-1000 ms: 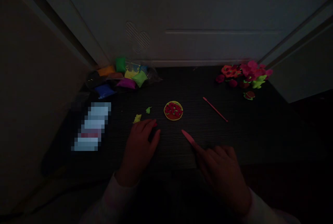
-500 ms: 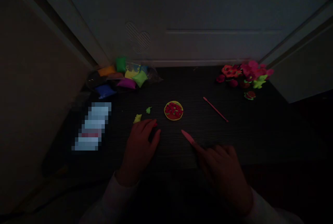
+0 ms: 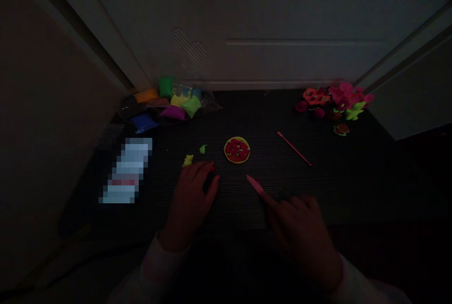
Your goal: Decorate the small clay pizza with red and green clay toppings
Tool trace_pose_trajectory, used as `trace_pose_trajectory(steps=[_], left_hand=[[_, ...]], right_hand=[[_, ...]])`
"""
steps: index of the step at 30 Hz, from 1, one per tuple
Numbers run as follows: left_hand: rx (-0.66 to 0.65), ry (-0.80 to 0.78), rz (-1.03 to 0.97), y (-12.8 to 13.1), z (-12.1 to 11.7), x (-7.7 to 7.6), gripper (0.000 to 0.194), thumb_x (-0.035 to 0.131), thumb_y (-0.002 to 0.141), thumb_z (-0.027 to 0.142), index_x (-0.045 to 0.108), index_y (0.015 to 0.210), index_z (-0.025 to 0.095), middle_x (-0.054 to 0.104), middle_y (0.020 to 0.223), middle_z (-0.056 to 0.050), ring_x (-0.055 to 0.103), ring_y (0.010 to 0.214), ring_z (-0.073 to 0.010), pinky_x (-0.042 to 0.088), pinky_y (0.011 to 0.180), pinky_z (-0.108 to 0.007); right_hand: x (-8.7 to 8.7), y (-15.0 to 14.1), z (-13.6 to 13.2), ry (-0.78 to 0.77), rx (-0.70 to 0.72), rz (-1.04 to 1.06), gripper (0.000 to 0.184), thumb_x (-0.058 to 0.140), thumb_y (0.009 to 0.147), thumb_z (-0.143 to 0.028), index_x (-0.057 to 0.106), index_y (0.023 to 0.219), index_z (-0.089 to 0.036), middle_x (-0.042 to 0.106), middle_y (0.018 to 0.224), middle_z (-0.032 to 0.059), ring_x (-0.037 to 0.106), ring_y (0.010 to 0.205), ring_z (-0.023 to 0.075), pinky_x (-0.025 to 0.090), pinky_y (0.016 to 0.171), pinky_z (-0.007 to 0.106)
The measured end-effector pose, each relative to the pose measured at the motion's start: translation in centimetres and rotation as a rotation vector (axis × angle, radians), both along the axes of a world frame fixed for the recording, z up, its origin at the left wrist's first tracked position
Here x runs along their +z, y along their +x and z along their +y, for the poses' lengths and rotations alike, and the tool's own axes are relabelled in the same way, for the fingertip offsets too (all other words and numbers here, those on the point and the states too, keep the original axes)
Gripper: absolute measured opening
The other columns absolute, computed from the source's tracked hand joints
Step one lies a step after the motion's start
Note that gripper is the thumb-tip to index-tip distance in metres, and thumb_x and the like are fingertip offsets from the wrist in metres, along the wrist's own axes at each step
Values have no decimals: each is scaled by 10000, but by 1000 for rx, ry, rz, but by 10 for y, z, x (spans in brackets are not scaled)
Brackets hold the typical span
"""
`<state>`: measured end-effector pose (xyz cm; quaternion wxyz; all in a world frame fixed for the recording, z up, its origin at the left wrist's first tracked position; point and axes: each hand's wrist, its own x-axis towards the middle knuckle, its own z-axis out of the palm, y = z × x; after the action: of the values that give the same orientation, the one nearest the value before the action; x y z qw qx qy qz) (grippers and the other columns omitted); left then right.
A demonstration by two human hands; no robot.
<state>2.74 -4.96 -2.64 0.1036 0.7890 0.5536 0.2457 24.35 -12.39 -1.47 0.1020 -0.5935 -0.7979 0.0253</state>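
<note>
My right hand [image 3: 300, 228] is closed around a pink plastic clay knife [image 3: 254, 184], the index finger stretched along it. Its blade points up and left, low over the table, and a tiny red bit [image 3: 257, 180] shows beside it. To the left, my left hand [image 3: 190, 198] rests on the table, thumb and fingers apart. A red piece [image 3: 212, 169], probably clay, peeks out by its index fingertip, partly hidden. Beyond both hands sits a small round clay pizza [image 3: 237, 150] with a yellow rim and red and green topping. Yellow clay [image 3: 188, 160] and green clay [image 3: 203, 149] lie near my left fingers.
A thin pink stick tool [image 3: 294, 148] lies right of the pizza. Colored clay packets [image 3: 173, 112] fill the back left, above a phone with a blurred screen [image 3: 129, 170]. Clay flowers and figures [image 3: 344, 97] stand at the back right. A white panel [image 3: 282, 21] borders the dark table [image 3: 226, 116].
The view has shifted slightly. A tiny red bit now shows beside the knife blade. Both hands stay nearly where they were.
</note>
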Motion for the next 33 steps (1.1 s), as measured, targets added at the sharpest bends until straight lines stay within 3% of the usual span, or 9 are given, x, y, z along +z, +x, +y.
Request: trace_pose_trajectory(steps=[4,8,12,16,21,27,33], left_hand=[[-3,13,-3,0,0,-1,243,503,791,234,537,1014,143,591,993,-83,513,937,-205,435,840,-391],[-5,12,8,0,1,-2,257,506,789,237,533,1026,141,590,994,-87,516,937,-211,436,837,-395],[-13,15,-5,0,1,-1,252,503,791,234,538,1020,135,595,998,-93,516,940,-213,436,840,-402],[-2,9,-8,0,0,-1,253,498,793,242,536,1025,147,591,1004,-87,512,948,-212,436,842,-403],[-9,1,-9,0,0,-1,249,498,792,240,539,1019,147,589,997,-84,515,946,-211,434,842,-393],[-5,8,-1,0,0,-1,261,504,791,234,534,1030,134,585,1001,-94,508,952,-211,429,852,-394],[-5,1,-4,-1,0,-1,255,497,794,239,536,1026,140,590,998,-92,513,945,-214,436,842,-404]], right_hand=[[1,0,2,30,-64,-11,320,421,836,-203,528,1136,-181,592,618,4,466,617,158,256,650,331],[2,1,4,9,-3,0,338,414,841,-206,502,1166,-185,599,633,3,474,625,154,260,664,331],[0,0,3,49,-75,-5,316,419,841,-214,533,1132,-168,591,619,13,468,610,153,264,659,327],[0,-3,1,-4,-21,25,346,417,839,-203,500,1174,-177,579,616,5,466,623,151,266,663,323],[0,3,3,11,-94,-7,338,407,846,-213,509,1165,-170,583,624,7,469,612,146,268,667,324],[2,3,1,-39,33,18,366,413,840,-191,472,1201,-183,584,634,1,470,629,146,262,680,332],[1,3,3,0,-49,-24,341,405,846,-207,506,1168,-163,599,647,18,475,627,147,273,677,324]])
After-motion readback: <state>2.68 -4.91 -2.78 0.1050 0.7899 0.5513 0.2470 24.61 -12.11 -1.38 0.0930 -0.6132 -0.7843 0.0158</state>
